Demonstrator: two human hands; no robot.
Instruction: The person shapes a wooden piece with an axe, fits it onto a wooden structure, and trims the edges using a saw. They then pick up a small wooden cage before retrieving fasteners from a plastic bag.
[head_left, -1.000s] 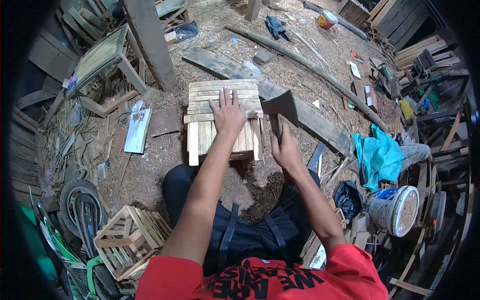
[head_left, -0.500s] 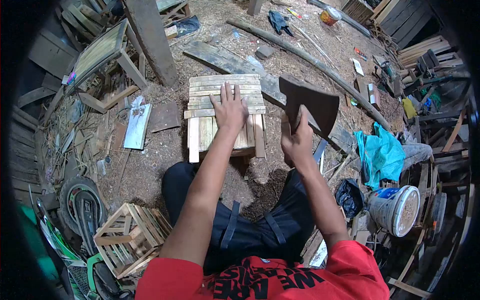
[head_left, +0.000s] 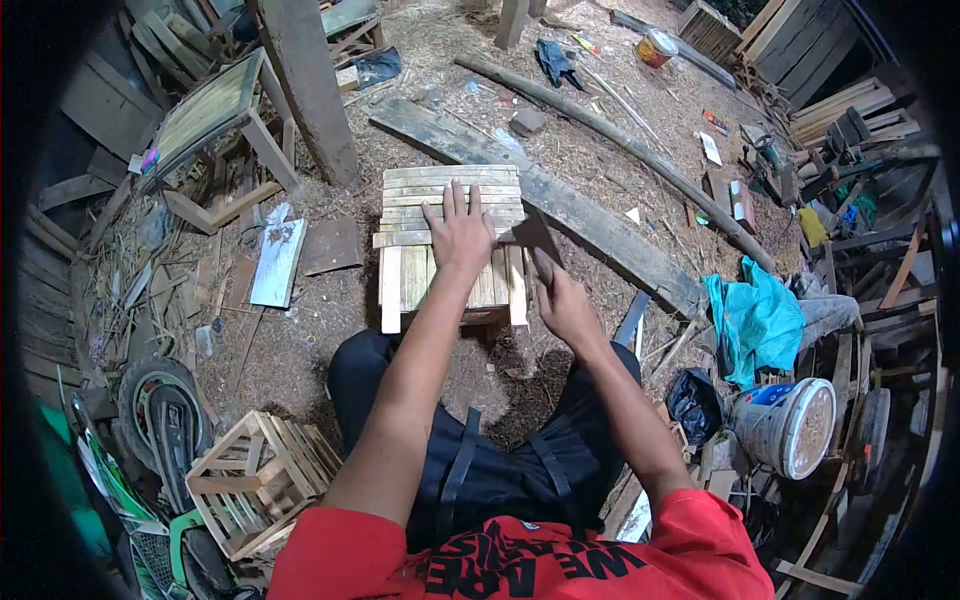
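A small slatted wooden piece (head_left: 405, 280) stands in front of my knees, with thin strips lying side by side across its top. My left hand (head_left: 461, 238) lies flat on these strips, fingers spread. In my right hand (head_left: 570, 312) is the handle of a wide-bladed cleaver (head_left: 540, 238). Its blade is seen nearly edge-on, at the right edge of the slatted piece, near the ends of the strips.
A long plank (head_left: 610, 235) and a pole (head_left: 640, 145) cross the ground beyond. A slatted crate (head_left: 262, 480) lies at lower left near a small motorbike (head_left: 165, 410). To the right are a teal cloth (head_left: 755, 320) and a white bucket (head_left: 785, 428).
My right hand has moved down and left, bringing the cleaver from beside the slatted piece to its right edge, and the blade has turned edge-on. My left hand stays on the strips.
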